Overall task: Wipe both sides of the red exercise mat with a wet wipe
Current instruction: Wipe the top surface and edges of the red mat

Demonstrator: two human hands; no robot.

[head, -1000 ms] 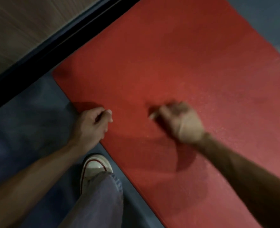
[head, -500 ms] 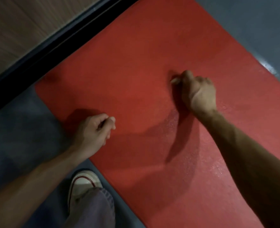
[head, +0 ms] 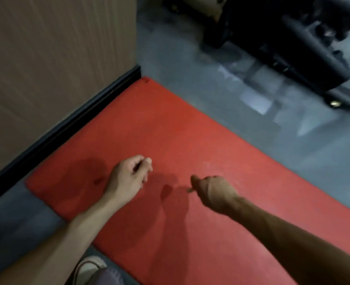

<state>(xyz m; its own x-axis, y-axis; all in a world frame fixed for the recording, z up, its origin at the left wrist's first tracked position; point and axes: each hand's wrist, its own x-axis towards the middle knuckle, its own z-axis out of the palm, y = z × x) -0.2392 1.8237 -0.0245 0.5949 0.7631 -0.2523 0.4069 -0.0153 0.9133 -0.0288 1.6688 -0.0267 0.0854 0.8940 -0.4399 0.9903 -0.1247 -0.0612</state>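
Observation:
The red exercise mat (head: pixel 170 128) lies flat on the grey floor, one long edge against the black skirting. My right hand (head: pixel 215 192) is curled into a fist low over the mat's middle. A small pale bit of the wet wipe (head: pixel 188 190) pokes out under its thumb, and the rest is hidden inside the fist. My left hand (head: pixel 128 177) is over the mat near its left end, with its fingers curled, its thumb against the forefinger, and nothing seen in it.
A wood-panelled wall (head: pixel 46 58) with black skirting (head: pixel 67 128) runs along the left. Black exercise equipment (head: pixel 293 48) stands on the grey floor (head: pixel 252 103) at the far right. My white shoe (head: pixel 89 268) and trouser leg are at the bottom edge.
My right hand swept out across the mat, then drew back toward me. The view has lifted, so the mat's far corner and the equipment now show. My left hand sits further onto the mat.

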